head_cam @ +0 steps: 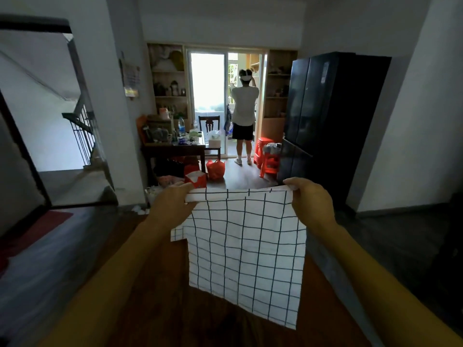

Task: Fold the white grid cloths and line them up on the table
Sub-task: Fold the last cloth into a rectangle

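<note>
A white cloth with a dark grid point(246, 256) hangs in the air in front of me, doubled over so that a second layer sticks out at its left side. My left hand point(172, 201) pinches its top left corner. My right hand point(310, 199) pinches its top right corner. The top edge is stretched level between the two hands, and the lower edge hangs slanted above a dark wooden table point(155, 296).
A person point(244, 113) stands with their back to me at the bright doorway. A cluttered dark table point(175, 146) and chair stand at the back left, red bags point(215, 169) and red stools point(266, 156) on the floor, a black fridge point(325, 121) at the right, stairs at the left.
</note>
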The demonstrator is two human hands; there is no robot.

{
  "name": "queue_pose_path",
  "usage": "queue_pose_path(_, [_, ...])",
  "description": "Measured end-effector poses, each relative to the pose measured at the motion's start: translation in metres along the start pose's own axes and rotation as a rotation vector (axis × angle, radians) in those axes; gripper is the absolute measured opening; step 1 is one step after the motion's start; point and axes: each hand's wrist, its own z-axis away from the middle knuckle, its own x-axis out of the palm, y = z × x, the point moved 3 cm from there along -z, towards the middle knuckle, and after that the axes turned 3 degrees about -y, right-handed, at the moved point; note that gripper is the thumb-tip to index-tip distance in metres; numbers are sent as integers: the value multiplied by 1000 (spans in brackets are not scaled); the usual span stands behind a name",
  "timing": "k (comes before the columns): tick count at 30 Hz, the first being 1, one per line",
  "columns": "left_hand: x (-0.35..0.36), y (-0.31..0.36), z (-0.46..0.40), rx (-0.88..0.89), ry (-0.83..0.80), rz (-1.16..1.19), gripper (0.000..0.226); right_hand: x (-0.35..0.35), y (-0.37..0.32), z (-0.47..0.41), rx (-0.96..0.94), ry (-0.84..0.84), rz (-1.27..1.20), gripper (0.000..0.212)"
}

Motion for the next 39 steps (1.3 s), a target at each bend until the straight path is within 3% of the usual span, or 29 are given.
queue_pose_path(6, [-25, 22, 61, -58, 19, 50, 23, -6, 3, 47, -25, 45, -135, 30])
queue_pose_path(11, [-22, 17, 127, -107, -79, 33, 12, -7, -5, 114, -57, -76, -331, 26])
queue_pose_path(14, [-12, 15, 168, -137, -123, 12, 13, 15, 8, 148, -79, -158, -301, 37])
queue_pose_path(23, [37, -3, 288, -289, -351, -47, 25, 57, 25, 264, -74, -385, -213, 42])
queue_pose_path(28, [54, -17, 344, -346, -424, -37, 19, 46, 13, 318, -78, -437, -284, 22])
queue_pose_path(31, [67, -27, 374, -363, -453, -10, 11, 39, 1, 347, -126, -383, -274, 9])
queue_pose_path(39, [96, -46, 418, -421, -511, 22, 7, 74, 18, 384, -75, -435, -117, 12])
